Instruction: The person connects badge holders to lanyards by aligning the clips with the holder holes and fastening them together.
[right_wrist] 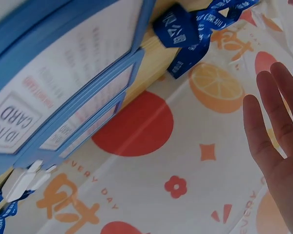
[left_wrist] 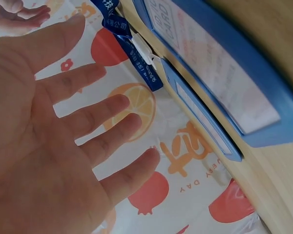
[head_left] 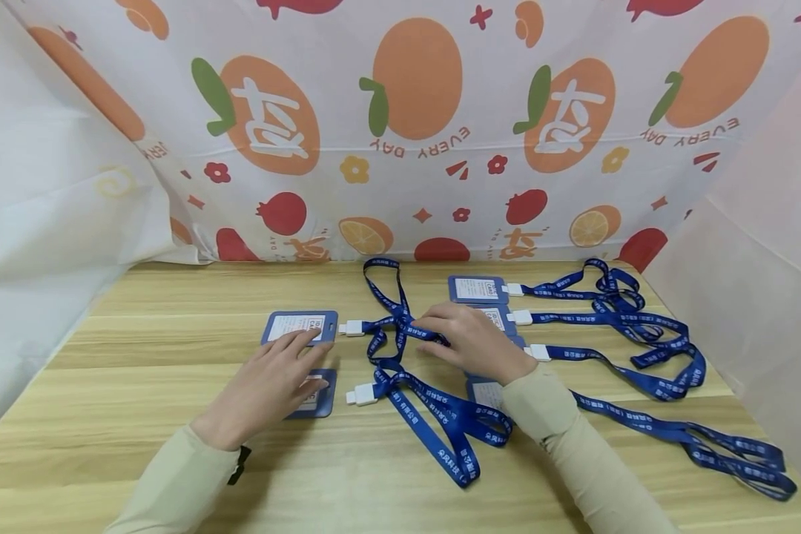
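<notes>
My left hand [head_left: 274, 382], fingers straight and spread, hovers over two blue ID card holders at the left. Its fingertips overlap the upper card holder [head_left: 277, 320], while the lower card holder [head_left: 327, 391] is partly hidden under the hand. In the left wrist view the palm holds nothing. My right hand [head_left: 474, 341] is at the upper blue lanyard [head_left: 397, 308], fingertips right by its strap; the right wrist view shows straight fingers [right_wrist: 271, 100]. That lanyard's white clip [head_left: 354, 328] points at the upper holder's slot. A second lanyard [head_left: 434, 426] lies below, its white clip [head_left: 363, 394] facing left.
Several card holders, among them a top one [head_left: 463, 288], lie in a column at the right, partly behind my right hand and sleeve. White clips join holders to blue lanyards [head_left: 647, 389] spread rightward. A fruit-print cloth [head_left: 414, 193] hangs behind the wooden table [head_left: 173, 311].
</notes>
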A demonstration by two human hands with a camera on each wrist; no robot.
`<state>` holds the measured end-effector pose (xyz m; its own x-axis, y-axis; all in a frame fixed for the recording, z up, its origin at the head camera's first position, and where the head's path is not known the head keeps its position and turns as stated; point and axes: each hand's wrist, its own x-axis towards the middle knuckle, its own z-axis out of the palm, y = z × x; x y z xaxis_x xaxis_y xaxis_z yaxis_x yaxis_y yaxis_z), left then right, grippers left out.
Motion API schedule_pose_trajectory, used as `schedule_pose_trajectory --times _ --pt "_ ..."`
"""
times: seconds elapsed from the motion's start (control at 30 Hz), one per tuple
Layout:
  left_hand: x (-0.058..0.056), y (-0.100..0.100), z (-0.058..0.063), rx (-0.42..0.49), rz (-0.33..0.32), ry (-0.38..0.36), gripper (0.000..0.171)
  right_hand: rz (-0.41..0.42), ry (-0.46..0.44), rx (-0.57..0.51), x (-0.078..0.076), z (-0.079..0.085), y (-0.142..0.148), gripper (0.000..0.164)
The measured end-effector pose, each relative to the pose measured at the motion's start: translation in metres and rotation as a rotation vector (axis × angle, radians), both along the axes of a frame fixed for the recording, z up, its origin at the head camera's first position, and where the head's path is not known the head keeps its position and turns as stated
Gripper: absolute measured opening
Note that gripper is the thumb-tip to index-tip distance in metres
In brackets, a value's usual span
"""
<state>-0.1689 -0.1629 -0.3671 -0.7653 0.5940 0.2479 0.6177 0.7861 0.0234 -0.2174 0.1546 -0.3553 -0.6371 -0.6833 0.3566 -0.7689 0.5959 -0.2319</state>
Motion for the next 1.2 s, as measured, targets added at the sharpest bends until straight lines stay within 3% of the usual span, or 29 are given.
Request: schedule_pose_trajectory --times 0.37,0.87,1.2 --pt "-0.001 -0.003 0.0 -0.003 0.015 -0.105 0.051 0.123 0.058 0.066 0.0 -0.003 -0.025 0.03" --pt "-0.004 -0.004 0.004 -0.004 0.011 -0.229 0.058 0.188 -0.01 0.263 0.006 -0.004 -0.054 0.032" --pt "-0.005 -0.011 0.002 -0.006 0.011 -0.285 0.059 0.232 0.033 0.365 0.01 -0.01 -0.069 0.027"
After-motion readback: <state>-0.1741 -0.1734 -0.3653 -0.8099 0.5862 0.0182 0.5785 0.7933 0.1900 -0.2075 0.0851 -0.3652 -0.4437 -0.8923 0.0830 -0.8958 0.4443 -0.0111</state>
